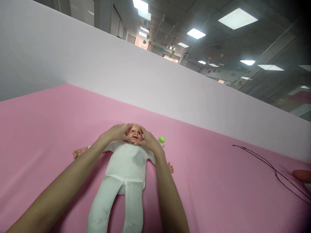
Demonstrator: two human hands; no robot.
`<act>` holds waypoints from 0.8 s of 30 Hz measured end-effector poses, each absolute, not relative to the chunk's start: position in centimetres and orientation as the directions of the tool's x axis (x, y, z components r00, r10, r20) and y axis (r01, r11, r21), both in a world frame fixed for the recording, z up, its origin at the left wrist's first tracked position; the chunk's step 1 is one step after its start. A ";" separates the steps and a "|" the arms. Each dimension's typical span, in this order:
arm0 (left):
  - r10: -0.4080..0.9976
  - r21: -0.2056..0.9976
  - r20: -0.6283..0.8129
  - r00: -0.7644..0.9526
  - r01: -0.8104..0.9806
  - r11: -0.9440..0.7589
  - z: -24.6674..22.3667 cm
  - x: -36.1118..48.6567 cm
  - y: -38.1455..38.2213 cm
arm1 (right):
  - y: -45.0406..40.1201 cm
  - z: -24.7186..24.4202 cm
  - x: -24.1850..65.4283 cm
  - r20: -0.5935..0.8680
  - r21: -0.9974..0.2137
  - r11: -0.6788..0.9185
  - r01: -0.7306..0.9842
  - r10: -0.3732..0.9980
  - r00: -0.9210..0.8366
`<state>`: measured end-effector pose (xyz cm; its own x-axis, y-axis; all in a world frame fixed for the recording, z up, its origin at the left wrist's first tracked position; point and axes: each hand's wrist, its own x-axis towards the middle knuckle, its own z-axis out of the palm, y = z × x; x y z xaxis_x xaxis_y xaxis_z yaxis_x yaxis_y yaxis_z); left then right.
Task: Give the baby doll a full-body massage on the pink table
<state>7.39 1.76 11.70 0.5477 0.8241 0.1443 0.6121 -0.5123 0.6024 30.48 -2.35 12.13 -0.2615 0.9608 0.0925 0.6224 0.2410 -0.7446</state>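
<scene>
A baby doll (127,161) in a white top and white trousers lies on its back on a pink surface (204,181), its arms spread to both sides. My left hand (119,132) rests against the side of the doll's head at the left of the view, thumb near its chin. On the other side, my right hand (148,139) cups the head, with its thumb by the chin. The smiling face (136,132) shows between my two hands. The fingertips behind the head are partly hidden.
Just right of my right hand lies an object with a green top (161,139). A thin black cable (264,160) runs along the right side, near an orange-brown object (302,175) at the edge. A white wall (170,94) borders the pink surface at the back.
</scene>
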 end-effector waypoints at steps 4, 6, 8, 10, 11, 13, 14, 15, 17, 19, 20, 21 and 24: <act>0.807 0.650 0.174 0.564 0.549 -0.525 11.2 7.1 2.2 | -2.1 11.7 31.1 0.118 -0.794 0.241 0.558 0.962 -0.247; 0.803 0.630 0.205 0.559 0.552 -0.546 11.1 7.1 2.5 | -2.1 11.7 31.3 0.142 -0.814 0.250 0.525 0.961 -0.238; 0.799 0.584 0.232 0.555 0.577 -0.570 10.9 7.2 2.7 | -2.1 11.8 31.3 0.143 -0.804 0.247 0.542 0.963 -0.226; 0.791 0.552 0.235 0.565 0.592 -0.587 10.7 7.4 2.8 | -2.2 12.0 31.1 0.138 -0.779 0.241 0.578 0.966 -0.218; 0.790 0.541 0.228 0.569 0.601 -0.589 10.7 7.5 2.8 | -2.2 12.0 31.0 0.138 -0.766 0.244 0.595 0.966 -0.218; 0.797 0.515 0.205 0.568 0.630 -0.581 10.5 7.5 2.7 | -2.3 12.1 30.9 0.140 -0.746 0.254 0.616 0.964 -0.227; 0.804 0.503 0.191 0.563 0.647 -0.573 10.4 7.6 2.6 | -2.3 12.1 30.8 0.140 -0.740 0.258 0.621 0.962 -0.233; 0.812 0.497 0.182 0.554 0.661 -0.562 10.3 7.6 2.5 | -2.3 12.1 30.6 0.141 -0.739 0.259 0.621 0.962 -0.233; 0.831 0.525 0.162 0.532 0.666 -0.529 10.1 7.7 2.1 | -2.4 11.8 30.4 0.154 -0.748 0.253 0.614 0.965 -0.210; 0.847 0.573 0.114 0.520 0.662 -0.483 9.7 7.7 1.6 | -2.8 11.4 30.1 0.171 -0.754 0.238 0.612 0.971 -0.167; 0.851 0.583 0.082 0.519 0.667 -0.463 9.4 7.6 1.2 | -3.1 11.2 30.1 0.179 -0.750 0.227 0.621 0.974 -0.140; 0.851 0.580 0.052 0.522 0.678 -0.451 9.1 7.3 0.8 | -3.6 10.9 30.1 0.184 -0.743 0.216 0.634 0.976 -0.117; 0.872 0.549 0.002 0.490 0.728 -0.410 7.8 5.5 -0.8 | -5.7 10.1 31.1 0.152 -0.702 0.168 0.692 0.985 -0.085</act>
